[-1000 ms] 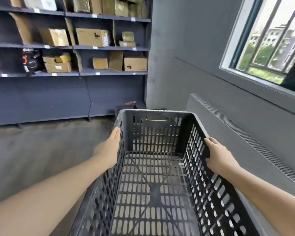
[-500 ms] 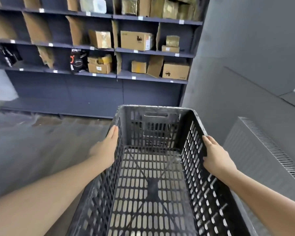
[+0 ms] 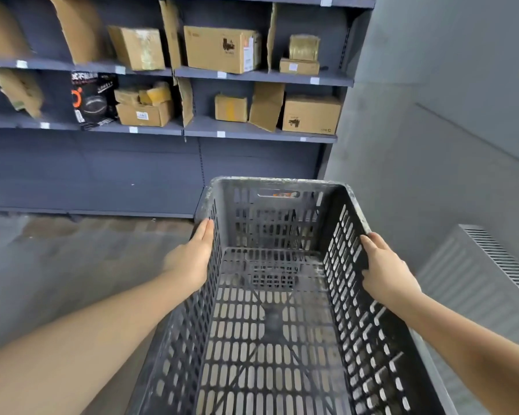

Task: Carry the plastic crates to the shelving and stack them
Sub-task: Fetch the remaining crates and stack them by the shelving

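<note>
One dark slotted plastic crate [image 3: 279, 310] was held out in front of the person, off the floor, its open top facing up and nothing inside it. Two hands carried it. The left hand [image 3: 192, 262] lay flat against the outside of the left wall just under the rim, fingers straight and together, pressing inward. The right hand [image 3: 384, 271] sat on the right rim, fingers curled over the edge and gripping it. Through the slotted bottom, the dark mesh of something lower showed, though what it was could not be told.

To the left of the crate stretched bare grey floor [image 3: 72, 259], open all the way to the foot of the shelving. To the right, a ribbed grey panel [image 3: 477, 274] ran low along the wall [image 3: 432, 145], near the crate's right side.

Beyond the crate's far rim stood the dark blue shelving [image 3: 252, 163], its closed lower panel facing the person. Two shelf levels showed clearly, carrying roughly ten brown cardboard boxes [image 3: 222, 49] and one black printed box [image 3: 93, 98].
</note>
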